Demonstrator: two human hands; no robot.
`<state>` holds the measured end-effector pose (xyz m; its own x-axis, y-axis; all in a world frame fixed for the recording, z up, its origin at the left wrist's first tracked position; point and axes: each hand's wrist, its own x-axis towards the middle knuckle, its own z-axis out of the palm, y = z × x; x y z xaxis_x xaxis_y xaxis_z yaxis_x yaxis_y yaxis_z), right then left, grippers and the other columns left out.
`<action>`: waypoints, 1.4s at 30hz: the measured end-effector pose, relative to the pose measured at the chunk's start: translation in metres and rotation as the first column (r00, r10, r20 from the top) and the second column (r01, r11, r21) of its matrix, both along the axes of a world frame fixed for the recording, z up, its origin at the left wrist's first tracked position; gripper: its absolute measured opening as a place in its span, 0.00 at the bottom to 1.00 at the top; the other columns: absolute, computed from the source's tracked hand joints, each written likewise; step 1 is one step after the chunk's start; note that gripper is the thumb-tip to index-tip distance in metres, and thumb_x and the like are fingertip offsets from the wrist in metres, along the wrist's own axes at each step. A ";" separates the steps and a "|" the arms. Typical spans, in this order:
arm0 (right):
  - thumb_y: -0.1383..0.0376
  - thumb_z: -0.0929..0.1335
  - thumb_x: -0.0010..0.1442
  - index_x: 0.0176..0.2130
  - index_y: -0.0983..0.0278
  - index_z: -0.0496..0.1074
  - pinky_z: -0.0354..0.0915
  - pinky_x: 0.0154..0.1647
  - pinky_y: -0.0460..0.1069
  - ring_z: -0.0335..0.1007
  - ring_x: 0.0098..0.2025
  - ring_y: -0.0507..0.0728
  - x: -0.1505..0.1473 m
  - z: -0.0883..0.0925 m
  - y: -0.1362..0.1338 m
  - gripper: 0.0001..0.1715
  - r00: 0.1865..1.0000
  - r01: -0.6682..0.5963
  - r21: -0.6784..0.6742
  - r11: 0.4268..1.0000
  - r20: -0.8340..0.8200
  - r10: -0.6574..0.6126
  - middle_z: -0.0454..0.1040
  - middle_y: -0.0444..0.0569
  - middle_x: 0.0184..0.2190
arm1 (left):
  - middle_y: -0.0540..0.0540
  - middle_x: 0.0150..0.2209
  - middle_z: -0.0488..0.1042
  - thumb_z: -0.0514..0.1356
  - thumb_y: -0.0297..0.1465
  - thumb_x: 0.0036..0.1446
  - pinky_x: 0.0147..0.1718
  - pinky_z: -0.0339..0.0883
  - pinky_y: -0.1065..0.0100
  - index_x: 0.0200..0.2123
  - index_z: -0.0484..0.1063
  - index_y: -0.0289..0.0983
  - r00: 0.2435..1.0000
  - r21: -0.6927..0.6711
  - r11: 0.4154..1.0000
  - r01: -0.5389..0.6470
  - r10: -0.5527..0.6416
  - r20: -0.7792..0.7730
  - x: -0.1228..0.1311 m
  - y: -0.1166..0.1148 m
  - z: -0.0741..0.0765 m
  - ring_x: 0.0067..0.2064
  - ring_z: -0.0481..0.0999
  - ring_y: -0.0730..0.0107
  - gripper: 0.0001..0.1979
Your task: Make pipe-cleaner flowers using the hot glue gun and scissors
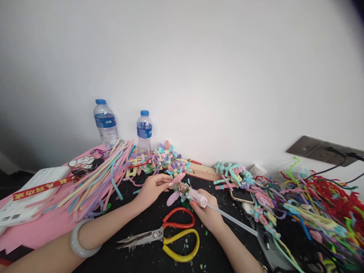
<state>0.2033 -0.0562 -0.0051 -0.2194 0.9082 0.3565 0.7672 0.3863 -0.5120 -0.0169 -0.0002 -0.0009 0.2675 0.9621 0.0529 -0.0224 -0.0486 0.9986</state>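
My left hand [155, 189] pinches a pink petal of a pipe-cleaner flower piece [179, 189], which has pink and lilac petals around a brownish middle. In my right hand [209, 212] is a pale pink glue gun [198, 198], its front end over the flower piece; I cannot tell whether its tip touches. A long translucent glue stick [236, 222] runs out of its back, and a small red light glows at its side. Below both hands, scissors [155, 235] with one red and one yellow handle lie partly open on the black table surface.
Pipe cleaners [113, 178] in pastel colours lie at left, beside a white box [36, 189]. Two water bottles [105, 123] stand by the wall. Finished-looking flowers [167, 157], a phone [241, 195] and a tangled coloured heap [321, 220] lie behind and right, below a wall socket [309, 149].
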 end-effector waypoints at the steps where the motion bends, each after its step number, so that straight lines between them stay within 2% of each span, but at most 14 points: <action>1: 0.65 0.64 0.57 0.26 0.61 0.59 0.56 0.27 0.46 0.64 0.27 0.53 0.000 0.000 0.000 0.10 1.000 0.002 0.000 1.000 0.000 -0.002 0.66 0.43 0.25 | 0.43 0.33 0.79 0.62 0.33 0.49 0.34 0.74 0.63 0.37 0.73 0.33 1.000 0.003 1.000 -0.004 0.004 0.002 0.000 0.001 -0.001 0.35 0.79 0.60 0.12; 9: 0.66 0.64 0.57 0.26 0.62 0.60 0.56 0.27 0.45 0.64 0.27 0.52 0.000 0.002 -0.001 0.09 1.000 -0.007 0.009 1.000 -0.007 0.007 0.66 0.43 0.25 | 0.42 0.35 0.79 0.61 0.33 0.50 0.32 0.72 0.66 0.41 0.71 0.33 0.999 0.052 0.999 0.016 -0.014 -0.048 -0.002 0.002 -0.004 0.36 0.78 0.61 0.14; 17: 0.66 0.64 0.56 0.26 0.62 0.59 0.55 0.27 0.46 0.63 0.26 0.53 -0.001 0.002 0.000 0.09 1.000 -0.004 -0.008 1.000 -0.019 0.003 0.64 0.43 0.24 | 0.44 0.33 0.79 0.61 0.34 0.51 0.30 0.71 0.67 0.42 0.70 0.34 0.994 0.065 0.996 0.066 -0.060 -0.092 -0.001 0.002 -0.008 0.33 0.78 0.62 0.15; 28: 0.65 0.64 0.57 0.25 0.62 0.58 0.54 0.27 0.45 0.62 0.26 0.52 0.000 0.001 0.000 0.11 0.999 -0.012 0.004 1.000 -0.036 0.012 0.63 0.42 0.24 | 0.44 0.33 0.78 0.60 0.32 0.51 0.33 0.72 0.65 0.41 0.69 0.34 0.999 0.060 0.998 -0.011 0.013 -0.034 -0.003 -0.002 0.003 0.35 0.78 0.62 0.14; 38: 0.66 0.65 0.56 0.25 0.62 0.60 0.55 0.26 0.45 0.63 0.26 0.52 -0.001 0.001 0.000 0.10 0.999 0.007 0.007 1.000 -0.037 -0.007 0.64 0.42 0.23 | 0.44 0.32 0.79 0.61 0.33 0.50 0.30 0.70 0.67 0.43 0.68 0.35 0.995 0.064 0.996 0.066 -0.060 -0.080 -0.001 -0.001 -0.002 0.33 0.77 0.63 0.16; 42: 0.66 0.65 0.55 0.25 0.62 0.62 0.57 0.26 0.45 0.65 0.26 0.53 -0.002 0.002 -0.001 0.08 0.996 0.024 0.024 0.999 -0.091 -0.021 0.67 0.43 0.24 | 0.45 0.31 0.78 0.62 0.33 0.50 0.29 0.70 0.67 0.43 0.67 0.35 0.995 0.048 0.997 0.067 -0.063 -0.077 -0.001 0.000 -0.004 0.32 0.78 0.63 0.16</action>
<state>0.2014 -0.0573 -0.0030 -0.1648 0.9030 0.3969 0.7267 0.3832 -0.5702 -0.0176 -0.0001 -0.0053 0.3345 0.9391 0.0783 0.0478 -0.0999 0.9939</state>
